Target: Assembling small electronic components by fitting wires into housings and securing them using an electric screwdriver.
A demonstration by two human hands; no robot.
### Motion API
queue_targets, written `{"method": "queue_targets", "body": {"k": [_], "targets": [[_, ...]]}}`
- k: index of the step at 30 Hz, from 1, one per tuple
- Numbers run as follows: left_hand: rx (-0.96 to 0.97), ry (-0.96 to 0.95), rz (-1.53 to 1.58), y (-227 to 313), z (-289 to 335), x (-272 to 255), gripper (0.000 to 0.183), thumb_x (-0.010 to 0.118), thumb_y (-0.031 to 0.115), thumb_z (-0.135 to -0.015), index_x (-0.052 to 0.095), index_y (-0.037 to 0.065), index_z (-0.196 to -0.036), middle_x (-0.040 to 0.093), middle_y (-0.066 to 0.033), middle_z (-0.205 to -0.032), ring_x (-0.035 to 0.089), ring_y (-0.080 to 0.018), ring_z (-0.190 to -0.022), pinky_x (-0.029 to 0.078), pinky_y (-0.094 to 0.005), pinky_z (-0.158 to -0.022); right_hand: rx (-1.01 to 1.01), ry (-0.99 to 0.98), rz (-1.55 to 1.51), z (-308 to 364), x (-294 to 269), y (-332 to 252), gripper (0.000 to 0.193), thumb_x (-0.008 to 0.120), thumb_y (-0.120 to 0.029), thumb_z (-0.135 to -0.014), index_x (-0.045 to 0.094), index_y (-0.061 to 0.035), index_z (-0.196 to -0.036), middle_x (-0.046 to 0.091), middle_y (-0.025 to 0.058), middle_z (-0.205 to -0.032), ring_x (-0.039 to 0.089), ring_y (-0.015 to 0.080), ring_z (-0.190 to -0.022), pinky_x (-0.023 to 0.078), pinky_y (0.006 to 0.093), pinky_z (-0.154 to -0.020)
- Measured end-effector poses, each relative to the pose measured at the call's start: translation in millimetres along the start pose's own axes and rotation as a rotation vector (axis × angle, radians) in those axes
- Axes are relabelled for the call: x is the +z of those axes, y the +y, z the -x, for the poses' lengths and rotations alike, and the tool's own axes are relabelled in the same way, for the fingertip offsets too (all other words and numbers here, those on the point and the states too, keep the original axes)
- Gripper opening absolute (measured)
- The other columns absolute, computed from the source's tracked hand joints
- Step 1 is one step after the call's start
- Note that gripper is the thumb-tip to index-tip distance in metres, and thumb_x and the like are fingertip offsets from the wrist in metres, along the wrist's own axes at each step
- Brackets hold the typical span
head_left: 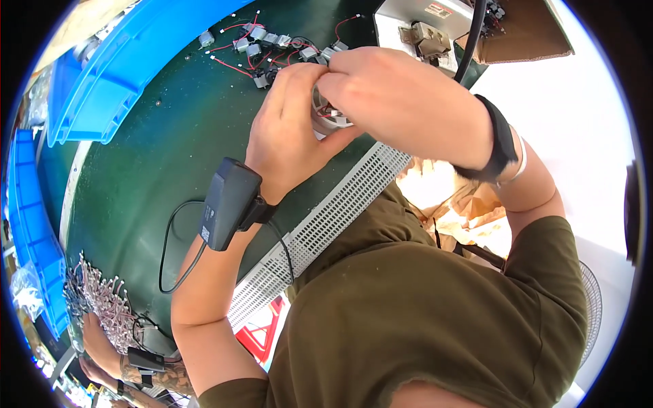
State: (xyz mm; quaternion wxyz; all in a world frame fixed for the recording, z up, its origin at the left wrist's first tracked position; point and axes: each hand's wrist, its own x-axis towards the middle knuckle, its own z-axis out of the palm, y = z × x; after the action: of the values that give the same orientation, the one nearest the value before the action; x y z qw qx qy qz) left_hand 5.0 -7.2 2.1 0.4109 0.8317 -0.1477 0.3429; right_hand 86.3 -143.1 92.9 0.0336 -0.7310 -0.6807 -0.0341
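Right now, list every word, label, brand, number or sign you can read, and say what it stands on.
Quotable text: none.
Black box at the left wrist: faint pale print and a small pale square patch, too small to read.
White unit at the top: a small label with reddish marks, too small and blurred to read.

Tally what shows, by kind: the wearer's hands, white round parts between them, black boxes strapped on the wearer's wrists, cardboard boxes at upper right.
Left hand and right hand: 2
White round part: 1
Black box: 1
Cardboard box: 1
Total: 5
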Motion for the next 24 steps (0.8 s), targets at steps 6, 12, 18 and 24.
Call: {"method": "queue_targets", "body": {"k": [6, 12, 18, 24], "targets": [[-0.031, -0.054, 0.026, 0.1, -2.3, -6.5, 0.068, 0.083, 0.012, -0.057, 0.047, 0.001, -0.113, 0.053, -0.0169, -0.102, 0.056, -0.0332, -0.090, 0.049, -0.0372, -0.076, 0.065, -0.091, -0.079, -6.2, -8.0, 10.6, 0.014, 0.062, -0.004, -0.072, 0.055, 0.0021, -0.083, 0.057, 0.0128, -0.078, 0.059, 0.0298, -0.074, 0.047, 0.0330, -0.063], [0.122, -0.117, -0.032, -1.2, 1.7, -12.0, 0.047, 0.077, 0.010, -0.060, 0.059, 0.000, -0.102, 0.055, -0.0172, -0.109, 0.055, -0.0363, -0.099, 0.047, -0.0427, -0.084, 0.390, 0.980, -1.038, -37.8, -33.4, 17.1, 0.060, 0.074, -0.015, -0.076, 0.042, 0.0044, -0.123, 0.052, 0.0137, -0.113, 0.053, 0.0178, -0.103, 0.043, 0.0275, -0.087], [0.209, -0.190, -0.112, 7.1, -5.8, -7.2, 0.032, 0.075, 0.002, -0.063, 0.064, -0.001, -0.093, 0.058, -0.0160, -0.103, 0.059, -0.0315, -0.088, 0.050, -0.0390, -0.075, 0.012, 1.074, -1.152, -108.1, -68.8, 36.1, 0.049, 0.077, -0.025, -0.070, 0.055, 0.0055, -0.100, 0.059, 0.0158, -0.098, 0.057, 0.0220, -0.089, 0.044, 0.0299, -0.074], [-0.001, -0.132, -0.077, 2.5, 6.7, -12.6, 0.046, 0.078, 0.003, -0.061, 0.059, 0.001, -0.103, 0.061, -0.0141, -0.102, 0.061, -0.0304, -0.088, 0.051, -0.0360, -0.076, -0.270, 0.803, -1.456, -67.2, -88.0, 49.3, 0.033, 0.074, -0.020, -0.072, 0.063, 0.0042, -0.091, 0.064, 0.0134, -0.087, 0.063, 0.0189, -0.077, 0.049, 0.0279, -0.066]]}}
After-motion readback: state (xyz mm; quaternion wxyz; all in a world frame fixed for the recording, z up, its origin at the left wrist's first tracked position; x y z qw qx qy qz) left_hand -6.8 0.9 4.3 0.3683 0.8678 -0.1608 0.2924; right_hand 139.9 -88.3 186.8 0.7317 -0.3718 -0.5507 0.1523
